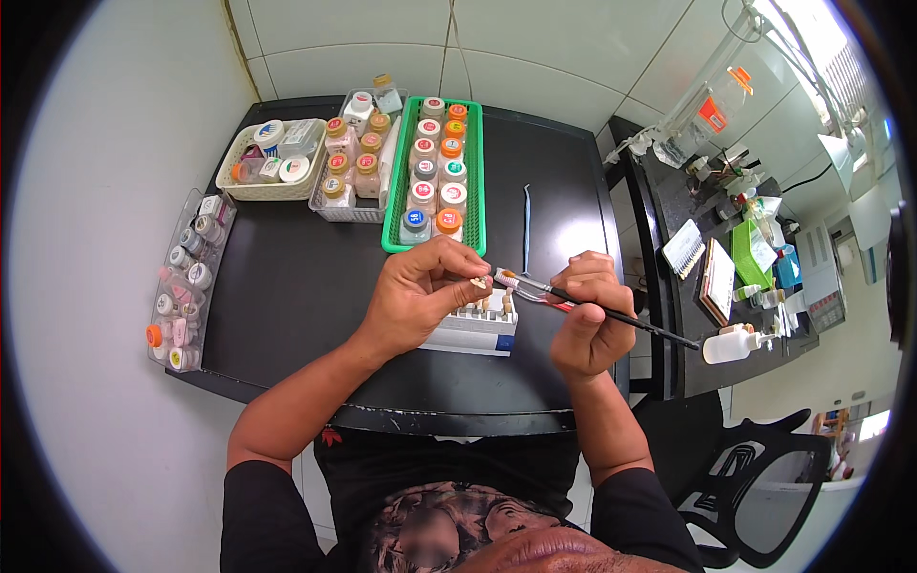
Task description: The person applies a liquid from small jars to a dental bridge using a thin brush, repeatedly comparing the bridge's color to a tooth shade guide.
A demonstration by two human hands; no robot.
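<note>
My left hand (425,286) pinches a small cream tooth-shaped piece (479,283) between thumb and fingertips. In my right hand (594,306) is a slim paintbrush (630,322) with a black handle and a brownish tip, which points left toward the small piece. Whether the tip touches it I cannot tell. Below my left fingers stands a white box (468,341) with a blue corner, holding several small tooth-like tabs. A toothbrush (506,280) with white bristles shows just behind the paintbrush, partly covered by my right hand. A thin blue-grey tool (526,220) lies farther back on the black table.
A green basket (390,215) of capped jars stands at the back, beside a grey basket (349,215) and a cream basket (263,194). A clear tray (196,329) of small jars lines the left edge. Rightward, a dark counter (693,377) carries a white pump bottle (729,347).
</note>
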